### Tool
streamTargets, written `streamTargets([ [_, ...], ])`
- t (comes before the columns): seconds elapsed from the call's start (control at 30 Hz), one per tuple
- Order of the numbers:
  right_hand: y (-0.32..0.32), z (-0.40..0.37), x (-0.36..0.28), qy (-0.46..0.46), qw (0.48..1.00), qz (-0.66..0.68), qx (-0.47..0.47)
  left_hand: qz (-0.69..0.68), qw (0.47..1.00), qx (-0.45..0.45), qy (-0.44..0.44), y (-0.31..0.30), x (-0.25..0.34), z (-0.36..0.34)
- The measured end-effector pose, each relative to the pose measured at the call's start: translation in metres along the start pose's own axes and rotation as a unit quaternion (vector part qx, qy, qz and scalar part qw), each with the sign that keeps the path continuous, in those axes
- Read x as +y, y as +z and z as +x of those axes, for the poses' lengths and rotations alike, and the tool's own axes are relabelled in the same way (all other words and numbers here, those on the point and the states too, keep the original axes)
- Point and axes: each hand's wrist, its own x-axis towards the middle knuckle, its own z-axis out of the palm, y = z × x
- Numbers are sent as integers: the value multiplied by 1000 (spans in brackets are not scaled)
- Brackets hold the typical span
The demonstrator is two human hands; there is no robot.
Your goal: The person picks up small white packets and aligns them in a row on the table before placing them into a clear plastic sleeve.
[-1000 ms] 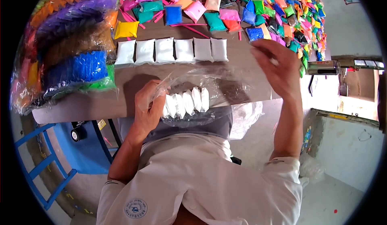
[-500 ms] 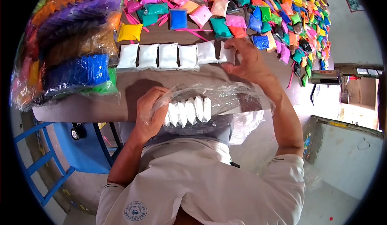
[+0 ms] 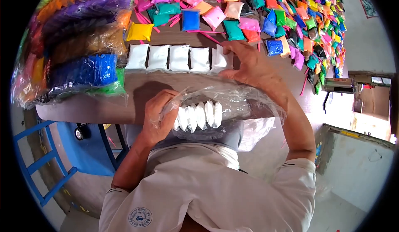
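Note:
On the table a row of several white packets (image 3: 179, 58) lies side by side. My right hand (image 3: 249, 63) is at the row's right end, its thumb below and fingers above the end white packet (image 3: 220, 60), gripping it by its edges. Part of that packet is hidden by the hand. My left hand (image 3: 160, 113) holds a clear plastic bag (image 3: 245, 101) by its left side, near the table's front edge. Inside the bag, several white packets (image 3: 200, 116) stand in a row close to my left fingers. The bag's opening spreads beneath my right forearm.
Large clear bags of coloured packets (image 3: 87, 72) stand at the left of the table (image 3: 137, 80). Loose coloured packets (image 3: 235, 29) and pink strips (image 3: 208, 32) cover the back and right. A blue metal frame (image 3: 52, 157) stands lower left.
My right hand has moved left along the row, bringing the end packet up against its neighbour, where the two seem to overlap. My left hand still holds the bag. The view has shifted slightly.

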Motion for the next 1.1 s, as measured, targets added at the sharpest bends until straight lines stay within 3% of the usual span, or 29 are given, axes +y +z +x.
streamTargets([
  [0.13,24,0,6,-88,995,-33,41,-1,1000,-1,-8,0,1,0],
  [0.23,28,-1,10,-49,997,-30,59,-10,1000,-3,-27,0,5,-1],
  [0.37,30,-11,40,10,984,31,174,-11,999,-15,-35,-2,2,-2],
  [0.43,0,-31,34,16,948,206,240,-6,1000,3,-8,0,-3,-3],
  [0.47,-25,-48,15,79,941,208,254,-4,1000,11,5,2,-4,-3],
  [0.5,-37,-67,2,135,916,180,332,4,1000,8,-28,1,2,-3],
  [0.53,-44,-86,3,81,849,393,343,-2,1000,19,-14,3,2,-2],
  [0.57,-57,-111,-6,23,873,398,280,-8,1000,30,1,4,0,-1],
  [0.7,-33,-169,-80,-15,799,552,239,-30,998,40,-23,6,2,-2],
  [0.77,-9,-171,-104,43,818,540,196,-26,999,30,-18,4,-5,-3],
  [0.83,6,-162,-100,117,871,451,153,-44,998,38,-18,6,-3,-3],
  [0.93,45,-140,-91,164,915,280,238,-54,997,48,-7,7,-5,-4],
  [1.03,66,-123,-80,217,898,271,270,-58,997,57,0,7,-7,-6],
  [1.1,67,-113,-80,230,913,226,250,-54,997,62,5,5,-7,-7],
])
